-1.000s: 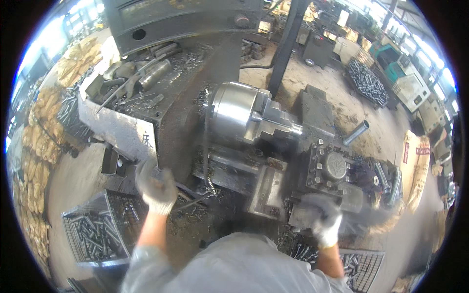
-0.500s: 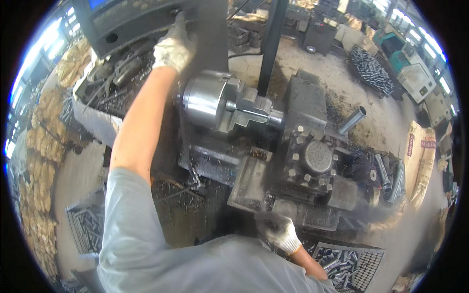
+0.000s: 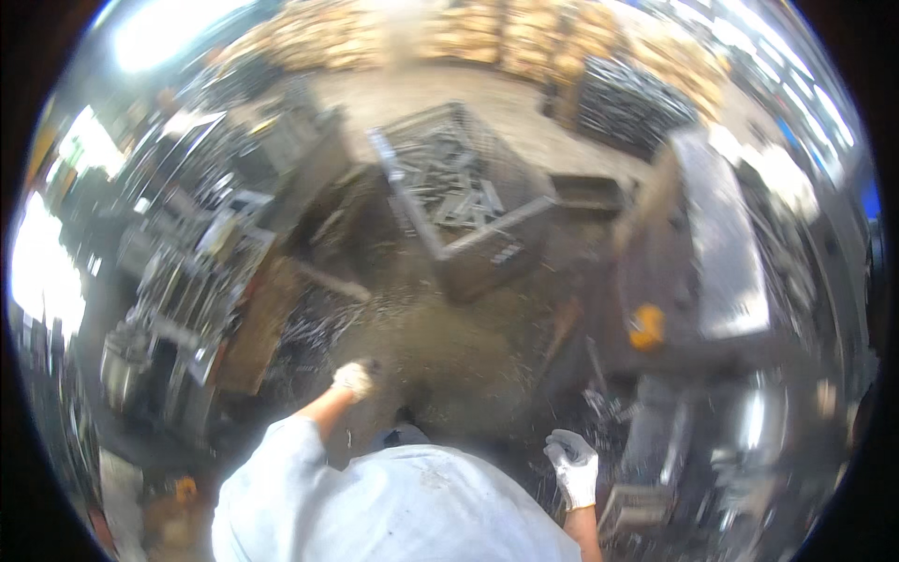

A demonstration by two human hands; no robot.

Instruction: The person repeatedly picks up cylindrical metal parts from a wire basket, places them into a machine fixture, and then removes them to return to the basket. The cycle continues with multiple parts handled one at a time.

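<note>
My left hand (image 3: pixel 355 377), in a whitish work glove, hangs low in front of me over the dark floor. Its fingers are smeared by motion, so whether it holds anything does not show. My right hand (image 3: pixel 573 464), in a white glove with grey fingers, is at my right side near the machine. Its fingers are loosely bent and apart from the thumb, with nothing seen in them. Ahead of both hands is a wire-mesh crate (image 3: pixel 487 242) with grey metal pieces inside. Neither hand touches it.
At left stands a workbench (image 3: pixel 257 328) crowded with blurred metal parts. To the right is a metal chip trough (image 3: pixel 721 234) beside the machine. A dark heap of metal pieces (image 3: pixel 632 108) and stacked tan sacks (image 3: pixel 468 33) stand farther back. Metal shavings litter the floor (image 3: pixel 449 342).
My view has swung left, away from the lathe's chuck and tool post. My left hand has come down from the machine's upper panel, and my right hand has left the tool-post area.
</note>
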